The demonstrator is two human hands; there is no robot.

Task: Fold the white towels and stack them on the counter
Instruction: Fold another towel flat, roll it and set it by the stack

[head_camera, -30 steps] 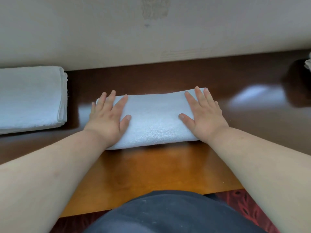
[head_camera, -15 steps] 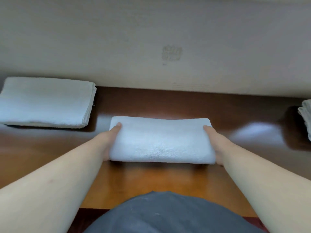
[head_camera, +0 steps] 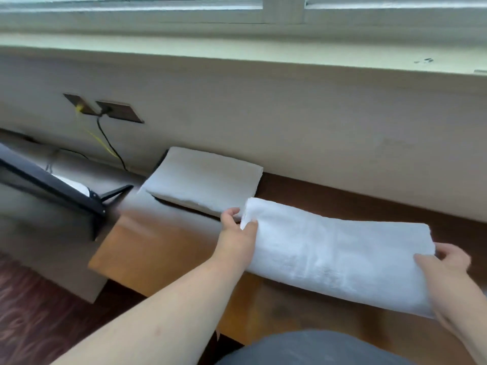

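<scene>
A folded white towel [head_camera: 334, 256] is held above the glossy brown wooden tabletop [head_camera: 163, 248], gripped at both short ends. The left hand [head_camera: 237, 238] pinches its left end, thumb on top and fingers [head_camera: 230, 213] curled round the edge. The right hand [head_camera: 445, 275] clasps the right end the same way. Just beyond the left hand, a stack of folded white towels [head_camera: 203, 180] lies on the tabletop against the cream wall [head_camera: 316, 122]. Dark wall sockets [head_camera: 118, 111] carry a black cable and a yellow one. Above runs a pale window sill [head_camera: 237, 52]. At left stands a black-framed stand [head_camera: 52, 185]; patterned dark carpet [head_camera: 31, 306] covers the floor.
</scene>
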